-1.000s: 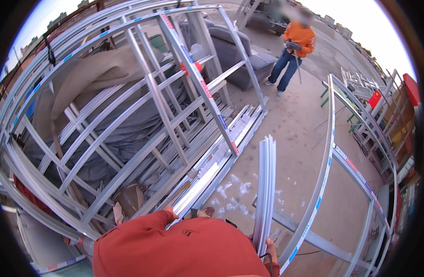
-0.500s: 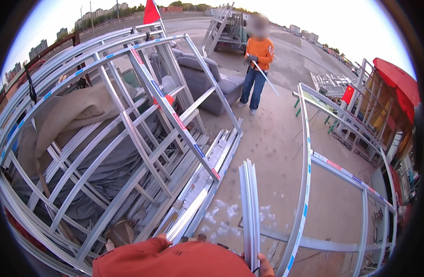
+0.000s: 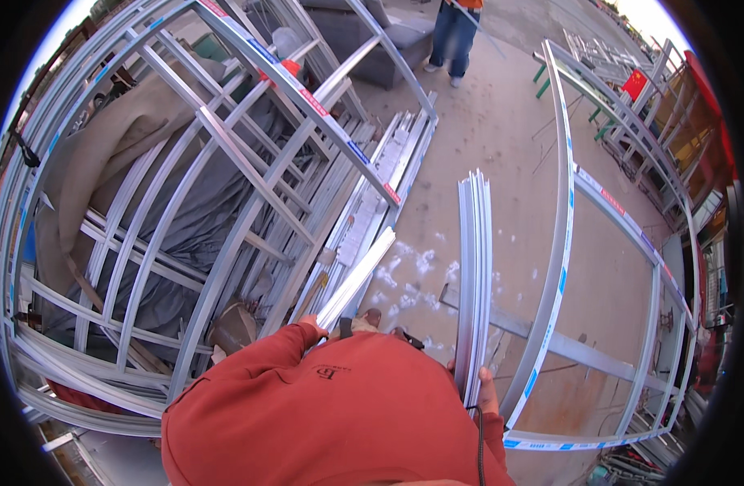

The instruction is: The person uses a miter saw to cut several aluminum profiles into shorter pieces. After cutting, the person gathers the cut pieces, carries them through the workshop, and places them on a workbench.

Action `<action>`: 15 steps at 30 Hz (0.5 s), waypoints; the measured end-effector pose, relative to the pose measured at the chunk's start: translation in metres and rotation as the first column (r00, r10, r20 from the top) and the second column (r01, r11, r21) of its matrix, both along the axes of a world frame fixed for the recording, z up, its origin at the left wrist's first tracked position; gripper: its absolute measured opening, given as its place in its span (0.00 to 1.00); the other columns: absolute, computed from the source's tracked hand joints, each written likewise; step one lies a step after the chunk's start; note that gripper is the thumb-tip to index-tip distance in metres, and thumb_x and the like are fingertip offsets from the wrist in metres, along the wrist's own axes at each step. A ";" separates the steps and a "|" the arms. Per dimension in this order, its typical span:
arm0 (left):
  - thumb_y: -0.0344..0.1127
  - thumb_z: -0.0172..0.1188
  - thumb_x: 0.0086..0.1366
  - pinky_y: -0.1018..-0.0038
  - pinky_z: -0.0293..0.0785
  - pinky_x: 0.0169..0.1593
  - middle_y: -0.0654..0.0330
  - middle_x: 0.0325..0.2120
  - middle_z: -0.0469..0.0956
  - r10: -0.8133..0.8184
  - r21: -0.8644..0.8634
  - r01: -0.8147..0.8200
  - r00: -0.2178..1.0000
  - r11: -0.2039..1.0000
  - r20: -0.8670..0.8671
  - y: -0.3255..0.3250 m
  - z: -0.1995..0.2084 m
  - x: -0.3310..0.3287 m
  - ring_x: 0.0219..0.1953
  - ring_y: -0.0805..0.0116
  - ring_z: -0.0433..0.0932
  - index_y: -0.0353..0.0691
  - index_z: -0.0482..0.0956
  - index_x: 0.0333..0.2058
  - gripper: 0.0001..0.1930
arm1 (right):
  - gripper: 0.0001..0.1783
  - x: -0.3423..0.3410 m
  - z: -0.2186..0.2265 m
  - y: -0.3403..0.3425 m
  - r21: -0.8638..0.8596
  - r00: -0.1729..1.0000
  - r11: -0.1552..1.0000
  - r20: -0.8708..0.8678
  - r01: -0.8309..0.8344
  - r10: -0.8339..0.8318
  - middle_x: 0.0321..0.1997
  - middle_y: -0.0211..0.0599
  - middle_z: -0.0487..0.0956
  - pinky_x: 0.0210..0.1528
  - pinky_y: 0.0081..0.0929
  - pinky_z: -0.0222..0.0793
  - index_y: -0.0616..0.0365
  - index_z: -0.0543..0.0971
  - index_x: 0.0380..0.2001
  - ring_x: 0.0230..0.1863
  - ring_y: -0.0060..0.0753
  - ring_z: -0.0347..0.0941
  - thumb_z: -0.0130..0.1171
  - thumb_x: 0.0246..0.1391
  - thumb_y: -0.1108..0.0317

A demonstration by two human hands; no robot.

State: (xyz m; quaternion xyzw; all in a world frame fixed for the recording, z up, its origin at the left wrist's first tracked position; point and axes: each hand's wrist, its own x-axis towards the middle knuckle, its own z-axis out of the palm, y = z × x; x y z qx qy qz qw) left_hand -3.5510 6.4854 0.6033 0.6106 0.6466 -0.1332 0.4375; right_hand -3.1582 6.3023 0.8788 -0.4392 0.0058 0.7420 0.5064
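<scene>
Leftmost, stacked steel wall frames (image 3: 226, 186) lean over grey tarpaulin (image 3: 169, 235). Lower down, the left hand (image 3: 311, 324), mostly hidden behind a red sleeve (image 3: 258, 381), meets the near end of a short metal channel (image 3: 357, 277); its grip cannot be made out. Further right, the right hand (image 3: 485, 393) clasps a bundle of long steel strips (image 3: 474, 275) pointing away over the concrete floor (image 3: 510, 146). Rightmost, a flat steel frame (image 3: 562, 267) lies on the ground.

Soft even daylight, strong fisheye edge-bending.
</scene>
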 end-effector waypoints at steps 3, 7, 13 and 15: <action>0.45 0.73 0.42 0.64 0.77 0.49 0.45 0.40 0.82 0.007 -0.139 -0.015 0.998 0.990 -0.061 -0.005 0.013 -0.011 0.46 0.54 0.81 0.34 0.81 0.44 0.29 | 0.45 0.002 -0.009 -0.008 -0.004 0.999 1.000 -0.041 -0.003 0.003 0.39 0.42 0.80 0.42 0.30 0.79 0.63 0.75 0.47 0.39 0.36 0.80 0.71 0.34 0.35; 0.45 0.72 0.43 0.66 0.75 0.52 0.47 0.43 0.82 -0.115 -0.184 0.089 0.984 0.979 -0.138 -0.014 -0.013 -0.036 0.49 0.51 0.80 0.37 0.81 0.46 0.30 | 0.45 0.004 -0.014 0.013 0.013 1.000 1.000 -0.019 -0.013 0.013 0.38 0.43 0.80 0.42 0.32 0.79 0.64 0.75 0.46 0.38 0.38 0.80 0.73 0.31 0.38; 0.48 0.74 0.40 0.64 0.77 0.50 0.44 0.42 0.81 -0.069 -0.212 0.028 0.980 0.977 -0.186 -0.002 -0.023 -0.041 0.47 0.51 0.81 0.33 0.81 0.44 0.33 | 0.47 0.000 -0.014 0.039 -0.093 1.000 0.995 0.008 -0.020 0.021 0.35 0.43 0.81 0.39 0.31 0.79 0.65 0.76 0.46 0.34 0.38 0.80 0.74 0.28 0.38; 0.46 0.74 0.41 0.63 0.79 0.46 0.44 0.38 0.82 -0.015 -0.155 -0.007 0.990 0.988 -0.137 0.013 -0.003 -0.033 0.42 0.51 0.83 0.33 0.82 0.41 0.29 | 0.47 0.001 -0.025 0.045 -0.060 0.999 0.997 -0.019 -0.046 0.045 0.36 0.42 0.81 0.40 0.31 0.79 0.64 0.76 0.46 0.35 0.37 0.80 0.73 0.29 0.37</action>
